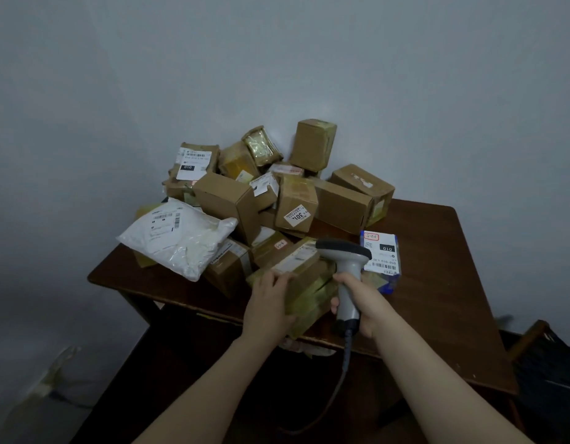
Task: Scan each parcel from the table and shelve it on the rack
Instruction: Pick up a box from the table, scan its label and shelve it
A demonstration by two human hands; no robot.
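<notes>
L hand grips taped box at table front edge; R hand grips scanner; wood visible to R.

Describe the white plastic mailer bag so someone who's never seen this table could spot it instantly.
Find the dark brown wooden table heaped with parcels, then look at the heap's left side. The white soft plastic mailer bag lies there on top. It is the only soft, pillowy white parcel; its neighbours are stiff brown cardboard boxes.
</notes>
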